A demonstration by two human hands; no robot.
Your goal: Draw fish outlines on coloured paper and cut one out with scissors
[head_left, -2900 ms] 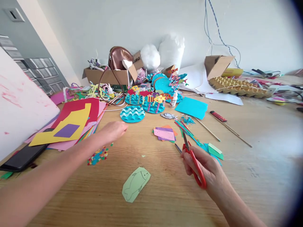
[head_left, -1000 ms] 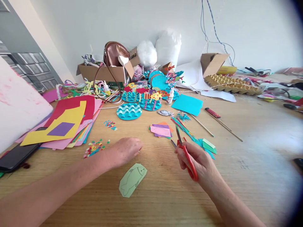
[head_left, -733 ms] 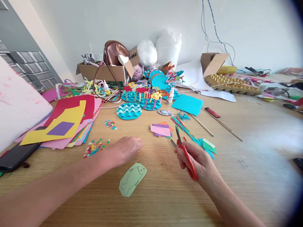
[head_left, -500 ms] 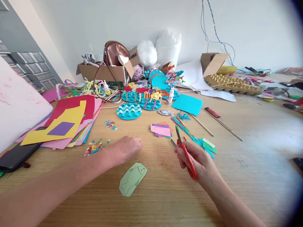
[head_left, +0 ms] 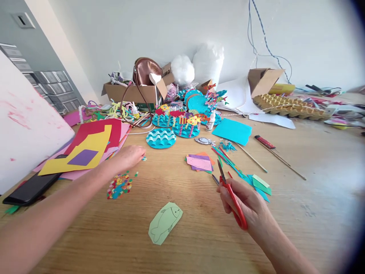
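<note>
My right hand is wrapped round red-handled scissors, blades pointing up and away, nearly closed. Its fingers are beside a pen tip on the table. Reaching over the far left, my left hand has its fingers curled together; whatever they hold is hidden. Tiny paper bits peek out past its fingertips. Below that forearm lies a heap of coloured paper dots. A green paper piece with a drawn fish lies flat between my hands. Beyond it rests a stack of paper pieces with a pink one on top.
Coloured sheets and a phone lie at the left. Blue wavy discs with paper fish, a glue bottle and a blue sheet stand farther back. Paper strips, sticks and a cutter are rightward.
My left hand has moved left and away from me, over the small pile of paper bits. The right hand keeps hold of the scissors. The view has shifted slightly.
</note>
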